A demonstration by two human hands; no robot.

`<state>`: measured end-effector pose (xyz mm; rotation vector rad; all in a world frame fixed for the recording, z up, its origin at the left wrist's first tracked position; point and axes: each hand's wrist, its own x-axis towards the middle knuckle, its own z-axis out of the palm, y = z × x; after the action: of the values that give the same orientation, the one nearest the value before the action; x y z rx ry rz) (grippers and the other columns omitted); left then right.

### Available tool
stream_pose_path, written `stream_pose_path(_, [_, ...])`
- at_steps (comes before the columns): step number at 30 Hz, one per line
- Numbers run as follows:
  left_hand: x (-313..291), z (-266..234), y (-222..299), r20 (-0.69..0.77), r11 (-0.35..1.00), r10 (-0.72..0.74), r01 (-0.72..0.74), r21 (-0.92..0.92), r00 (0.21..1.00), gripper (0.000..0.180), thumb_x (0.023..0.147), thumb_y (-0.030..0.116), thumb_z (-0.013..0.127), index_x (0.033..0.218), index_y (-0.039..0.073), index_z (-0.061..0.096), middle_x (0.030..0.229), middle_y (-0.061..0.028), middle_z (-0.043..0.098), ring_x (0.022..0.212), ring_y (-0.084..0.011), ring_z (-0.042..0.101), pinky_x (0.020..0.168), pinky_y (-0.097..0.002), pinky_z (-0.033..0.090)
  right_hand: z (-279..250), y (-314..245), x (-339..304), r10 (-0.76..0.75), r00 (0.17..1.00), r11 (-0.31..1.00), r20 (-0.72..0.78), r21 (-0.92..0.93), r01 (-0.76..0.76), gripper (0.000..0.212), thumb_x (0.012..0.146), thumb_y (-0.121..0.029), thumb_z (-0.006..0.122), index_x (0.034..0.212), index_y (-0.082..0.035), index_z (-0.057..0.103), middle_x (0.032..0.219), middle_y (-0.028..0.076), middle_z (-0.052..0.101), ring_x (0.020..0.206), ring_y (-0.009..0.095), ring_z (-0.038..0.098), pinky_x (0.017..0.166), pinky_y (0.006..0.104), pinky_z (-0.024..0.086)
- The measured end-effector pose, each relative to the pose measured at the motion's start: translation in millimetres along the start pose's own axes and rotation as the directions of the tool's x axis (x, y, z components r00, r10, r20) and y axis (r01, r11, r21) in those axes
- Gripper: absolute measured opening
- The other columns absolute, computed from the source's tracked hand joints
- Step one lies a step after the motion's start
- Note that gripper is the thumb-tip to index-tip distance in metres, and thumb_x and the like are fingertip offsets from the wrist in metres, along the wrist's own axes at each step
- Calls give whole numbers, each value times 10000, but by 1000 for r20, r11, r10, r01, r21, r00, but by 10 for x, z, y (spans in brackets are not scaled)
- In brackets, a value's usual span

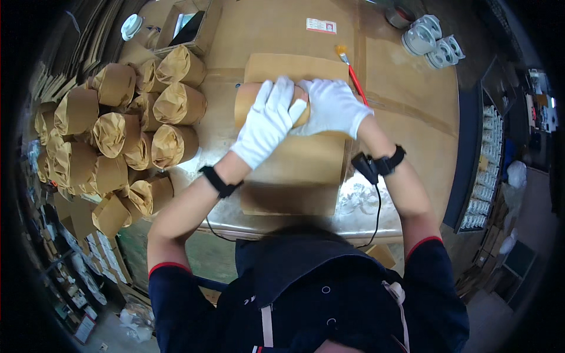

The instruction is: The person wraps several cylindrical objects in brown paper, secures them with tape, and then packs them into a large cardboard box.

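Note:
A cylinder wrapped in brown paper [243,107] lies on its side on a flat cardboard sheet [306,170], between my two hands. White gloves cover both. My left hand [269,120] lies across the top of the cylinder, fingers pointing away and curved over it. At its right end, my right hand [334,107] grips with bent fingers, some of them hidden behind the paper. What is inside the wrapping does not show. Just right of my right hand lies a brush [355,77] with a red handle and yellowish bristles.
Several paper-wrapped cylinders [176,105] are stacked along the left side. Behind them stands an open box [203,44] with a dark flat object. Silver piston-like parts [426,38] sit at the far right, near a tape roll [400,16]. A rack [484,170] of similar parts stands right.

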<state>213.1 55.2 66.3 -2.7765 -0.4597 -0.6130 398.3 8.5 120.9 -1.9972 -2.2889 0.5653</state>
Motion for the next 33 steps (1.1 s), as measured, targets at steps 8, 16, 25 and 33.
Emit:
stream_pose_path(8, [114,-397,199,466,894,80,143,-425,881,721,511,323,833,1122,52,563,940,-195,606,914,-350,621,826,-416,524,37,90,-342,-98,928,926,358,376,-47,807,612,-712,728,1076,-53,688,1019,208,707,971,350,679,861,399,531])
stream_pose_path(16, [260,-105,-422,457,844,-265,434,-316,849,852,642,673,727,1198,41,593,1014,-224,656,994,-394,633,890,-454,519,91,244,-562,-44,938,964,-345,-262,-51,797,534,-622,802,1104,-86,650,963,128,666,961,315,633,950,438,452])
stream_pose_path(25, [-227,590,15,391,522,-547,666,-533,741,458,862,172,696,1258,-8,549,1326,-220,559,1202,-296,568,970,-380,500,684,397,-506,87,804,992,-588,124,-16,979,514,-470,908,1301,-76,482,1242,191,561,1141,386,555,1008,481,438])
stream_pose_path(33, [183,222,520,671,-158,-716,892,-423,191,831,812,542,735,1433,46,490,1206,-246,658,949,-285,686,873,-379,512,839,764,-532,-157,762,976,-628,18,216,800,642,-277,844,1322,-68,478,1310,209,543,1121,380,578,955,466,481])
